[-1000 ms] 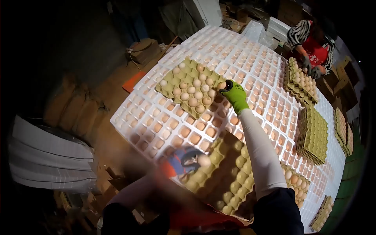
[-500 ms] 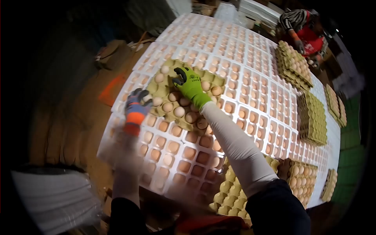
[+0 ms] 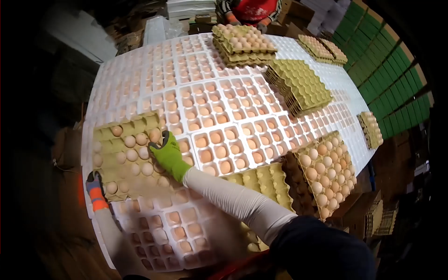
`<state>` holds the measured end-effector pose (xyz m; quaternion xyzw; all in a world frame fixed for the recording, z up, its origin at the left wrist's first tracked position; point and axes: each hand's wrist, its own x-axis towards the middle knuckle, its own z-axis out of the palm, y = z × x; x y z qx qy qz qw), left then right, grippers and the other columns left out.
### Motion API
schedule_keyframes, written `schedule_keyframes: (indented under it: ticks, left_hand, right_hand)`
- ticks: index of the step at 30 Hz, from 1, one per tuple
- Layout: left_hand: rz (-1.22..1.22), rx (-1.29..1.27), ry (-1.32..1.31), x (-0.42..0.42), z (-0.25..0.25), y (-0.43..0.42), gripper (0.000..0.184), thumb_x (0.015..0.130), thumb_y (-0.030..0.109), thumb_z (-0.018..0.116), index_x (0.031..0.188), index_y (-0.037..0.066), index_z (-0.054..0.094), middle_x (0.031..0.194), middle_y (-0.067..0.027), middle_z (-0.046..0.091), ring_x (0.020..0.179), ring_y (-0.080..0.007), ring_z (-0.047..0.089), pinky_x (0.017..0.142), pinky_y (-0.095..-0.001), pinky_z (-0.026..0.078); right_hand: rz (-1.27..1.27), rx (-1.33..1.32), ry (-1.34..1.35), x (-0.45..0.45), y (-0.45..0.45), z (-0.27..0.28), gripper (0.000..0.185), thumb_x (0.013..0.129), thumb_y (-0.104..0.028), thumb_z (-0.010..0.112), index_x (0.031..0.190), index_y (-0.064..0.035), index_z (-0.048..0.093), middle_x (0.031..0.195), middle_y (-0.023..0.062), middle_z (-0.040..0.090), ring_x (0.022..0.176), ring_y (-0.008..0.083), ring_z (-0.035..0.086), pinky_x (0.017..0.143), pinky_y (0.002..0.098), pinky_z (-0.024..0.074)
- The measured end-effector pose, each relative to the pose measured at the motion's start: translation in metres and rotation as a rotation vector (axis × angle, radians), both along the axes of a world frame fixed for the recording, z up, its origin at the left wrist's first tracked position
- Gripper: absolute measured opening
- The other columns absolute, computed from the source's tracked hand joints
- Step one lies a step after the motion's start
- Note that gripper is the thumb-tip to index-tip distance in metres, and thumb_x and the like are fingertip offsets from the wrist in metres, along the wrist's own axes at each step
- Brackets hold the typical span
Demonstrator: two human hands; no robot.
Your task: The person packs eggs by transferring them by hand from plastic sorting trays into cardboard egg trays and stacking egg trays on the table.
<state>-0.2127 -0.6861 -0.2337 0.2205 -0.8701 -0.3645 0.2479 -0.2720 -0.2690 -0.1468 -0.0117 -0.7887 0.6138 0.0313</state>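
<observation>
A yellowish pulp egg tray point(image 3: 105, 133), partly filled with eggs, rests on the white plastic trays at the left. My left hand point(image 3: 96, 190), in a grey-and-orange glove with dark fingertips, is closed on the tray's lower left edge. At its right edge is my right hand point(image 3: 169, 156) in a green glove with black fingertips, the fingers curled around the rim close to an egg point(image 3: 155, 135). Several other eggs point(image 3: 132, 154) sit in the tray's cups, mostly toward the middle and right. Part of its lower side is blurred.
White plastic trays point(image 3: 193, 129) of eggs spread over the table. A stack of pulp trays point(image 3: 298, 86) and a filled stack point(image 3: 245, 39) stand farther back. Another full egg tray point(image 3: 326, 172) lies at the right, near a pulp tray point(image 3: 263, 179). A person in red point(image 3: 254, 10) works across the table.
The view has swung right, so the table appears turned. My right hand has gone from over the middle of the pulp tray to its right edge. My left hand stays at the tray's left side.
</observation>
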Motion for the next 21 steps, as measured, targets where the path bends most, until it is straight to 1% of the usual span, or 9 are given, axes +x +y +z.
schedule_keyframes:
  ticks: [3, 5, 8, 10, 13, 15, 19, 20, 21]
  left_hand:
    - [0.051, 0.302, -0.204, -0.013, 0.075, 0.012, 0.025, 0.091, 0.018, 0.065, 0.108, 0.001, 0.069, 0.088, -0.0048, 0.069, 0.076, -0.0129, 0.059, 0.068, -0.0290, 0.048]
    - [-0.005, 0.288, -0.211, -0.034, 0.093, 0.028, 0.026, 0.091, 0.018, 0.065, 0.110, 0.001, 0.069, 0.090, -0.0049, 0.069, 0.077, -0.0133, 0.060, 0.069, -0.0290, 0.049]
    - [-0.157, 0.301, -0.212, -0.078, 0.107, 0.074, 0.029, 0.092, 0.019, 0.063, 0.115, 0.002, 0.067, 0.095, -0.0050, 0.069, 0.081, -0.0145, 0.061, 0.071, -0.0292, 0.050]
    - [-0.254, 0.314, -0.215, -0.104, 0.116, 0.111, 0.031, 0.093, 0.020, 0.063, 0.118, 0.003, 0.066, 0.099, -0.0051, 0.069, 0.083, -0.0153, 0.062, 0.072, -0.0293, 0.050]
    - [-0.384, 0.364, -0.242, -0.120, 0.136, 0.211, 0.033, 0.093, 0.022, 0.061, 0.120, 0.003, 0.064, 0.101, -0.0056, 0.068, 0.085, -0.0160, 0.063, 0.073, -0.0297, 0.051]
    - [-0.462, 0.435, -0.241, -0.118, 0.149, 0.289, 0.034, 0.094, 0.023, 0.061, 0.121, 0.003, 0.063, 0.103, -0.0060, 0.068, 0.086, -0.0165, 0.063, 0.074, -0.0299, 0.051]
    - [-0.598, 0.568, -0.225, -0.095, 0.192, 0.448, 0.037, 0.095, 0.025, 0.059, 0.124, 0.002, 0.061, 0.107, -0.0066, 0.068, 0.089, -0.0175, 0.064, 0.075, -0.0305, 0.052]
    - [-0.620, 0.592, -0.228, -0.085, 0.212, 0.487, 0.038, 0.095, 0.026, 0.059, 0.125, 0.002, 0.060, 0.108, -0.0068, 0.068, 0.089, -0.0177, 0.064, 0.075, -0.0306, 0.052]
    - [-0.652, 0.617, -0.226, -0.080, 0.224, 0.523, 0.039, 0.095, 0.026, 0.059, 0.125, 0.002, 0.060, 0.108, -0.0070, 0.067, 0.090, -0.0180, 0.065, 0.075, -0.0307, 0.052]
  right_hand:
    - [-0.077, -0.005, 0.041, -0.006, 0.024, 0.010, 0.053, 0.089, -0.030, 0.063, 0.128, 0.0016, 0.048, 0.120, 0.0235, 0.057, 0.109, 0.0371, 0.056, 0.089, 0.0421, 0.0460]
    - [-0.109, -0.027, 0.036, -0.015, 0.051, 0.035, 0.055, 0.090, -0.031, 0.061, 0.131, 0.0023, 0.046, 0.124, 0.0248, 0.056, 0.113, 0.0387, 0.055, 0.093, 0.0425, 0.0454]
    - [-0.087, -0.056, -0.104, -0.025, 0.120, 0.093, 0.045, 0.092, -0.032, 0.055, 0.123, 0.0006, 0.051, 0.114, 0.0255, 0.060, 0.106, 0.0421, 0.057, 0.089, 0.0466, 0.0454]
    - [-0.102, -0.274, -0.072, -0.035, 0.173, 0.107, 0.026, 0.092, -0.026, 0.059, 0.104, -0.0026, 0.056, 0.090, 0.0119, 0.065, 0.077, 0.0248, 0.061, 0.066, 0.0378, 0.0475]
    - [-0.097, -0.650, -0.167, -0.048, 0.261, 0.135, 0.022, 0.092, -0.024, 0.061, 0.099, -0.0041, 0.059, 0.081, 0.0058, 0.062, 0.068, 0.0147, 0.054, 0.058, 0.0308, 0.0432]
    - [-0.059, -0.596, -0.207, -0.055, 0.332, 0.154, 0.023, 0.089, -0.025, 0.066, 0.083, -0.0032, 0.063, 0.072, 0.0024, 0.057, 0.061, 0.0124, 0.048, 0.053, 0.0303, 0.0395]
    - [-0.061, -0.640, -0.055, -0.051, 0.453, 0.172, 0.026, 0.088, -0.030, 0.069, 0.088, -0.0036, 0.066, 0.075, -0.0002, 0.057, 0.063, 0.0107, 0.048, 0.054, 0.0291, 0.0379]
    - [-0.020, -0.564, -0.078, -0.045, 0.486, 0.187, 0.026, 0.088, -0.029, 0.069, 0.092, -0.0038, 0.066, 0.080, 0.0007, 0.060, 0.067, 0.0107, 0.051, 0.057, 0.0279, 0.0408]
    - [-0.046, -0.629, -0.095, -0.034, 0.512, 0.200, 0.027, 0.088, -0.030, 0.068, 0.094, -0.0036, 0.066, 0.081, 0.0012, 0.061, 0.069, 0.0110, 0.052, 0.059, 0.0277, 0.0421]
